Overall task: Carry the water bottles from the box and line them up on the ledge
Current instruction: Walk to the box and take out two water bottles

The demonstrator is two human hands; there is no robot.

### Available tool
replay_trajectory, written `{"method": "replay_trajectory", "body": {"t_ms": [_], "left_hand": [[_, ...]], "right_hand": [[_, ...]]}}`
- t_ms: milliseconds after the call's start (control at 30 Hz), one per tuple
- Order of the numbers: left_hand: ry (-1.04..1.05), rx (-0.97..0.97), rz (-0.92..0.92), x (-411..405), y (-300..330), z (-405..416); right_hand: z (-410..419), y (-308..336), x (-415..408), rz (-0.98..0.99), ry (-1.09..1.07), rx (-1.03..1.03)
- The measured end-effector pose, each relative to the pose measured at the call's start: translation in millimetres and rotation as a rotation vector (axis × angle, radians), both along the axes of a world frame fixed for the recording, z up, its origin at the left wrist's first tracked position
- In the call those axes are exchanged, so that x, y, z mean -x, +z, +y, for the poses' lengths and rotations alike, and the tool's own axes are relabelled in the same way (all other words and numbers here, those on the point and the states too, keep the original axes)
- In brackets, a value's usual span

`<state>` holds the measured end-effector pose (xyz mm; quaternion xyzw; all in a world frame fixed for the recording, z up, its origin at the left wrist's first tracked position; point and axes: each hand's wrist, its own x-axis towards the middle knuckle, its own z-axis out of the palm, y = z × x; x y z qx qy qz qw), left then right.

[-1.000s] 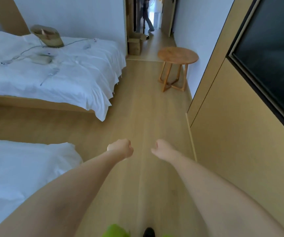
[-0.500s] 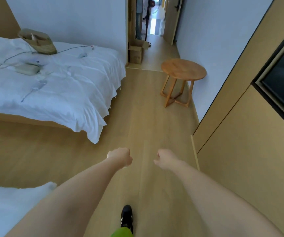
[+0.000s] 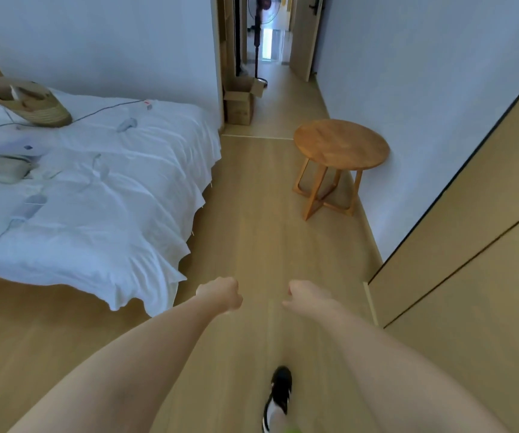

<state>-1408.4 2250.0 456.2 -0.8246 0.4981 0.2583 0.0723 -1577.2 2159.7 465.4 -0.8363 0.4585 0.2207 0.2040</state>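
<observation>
walking over the wooden floor (image 3: 252, 232) toward the cardboard box (image 3: 240, 103), open at the far doorway beside the foot of the bed (image 3: 95, 189). both arms stretched forward, left hand (image 3: 220, 294) curled into a fist and holding nothing, right hand (image 3: 306, 295) also curled, with nothing in it as far as visible. no water bottles in view — probably inside the box, contents hidden from here. no ledge to recognise either. round wooden side table (image 3: 340, 144) standing on the right against the wall, black shoe (image 3: 280, 392) stepping ahead below. judging only: filled bottles rather heavy for the size, thin plastic giving a little under pressure, smooth and maybe slippery — better to take around the middle of the body or just under the cap, one in each hand, upright.
</observation>
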Motion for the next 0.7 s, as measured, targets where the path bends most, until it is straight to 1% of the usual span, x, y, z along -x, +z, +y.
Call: {"method": "replay_trajectory", "body": {"t_ms": [167,300,367,500,700], "left_hand": [[0.023,0.033,-0.038,-61.9,-6.8,-109.9],[0.014,-0.01,-0.062,-98.6,-3.7,-200.1],[0.028,0.007,-0.059,-116.6,0.5,-244.9],[0.007,-0.026,-0.087,-154.9,2.4,-310.1],[0.019,-0.049,-0.081,-238.6,-17.5,-411.7]], "right_hand": [[-112.4,-10.8,-66.5,-0.056,0.048,0.044],[-204.5,-5.8,-113.4,-0.026,0.104,0.045],[-252.5,2.5,-136.1,-0.028,0.123,0.065],[-327.1,10.1,-178.0,-0.017,0.155,0.082],[-430.4,-13.1,-238.0,0.018,0.178,0.074]]}}
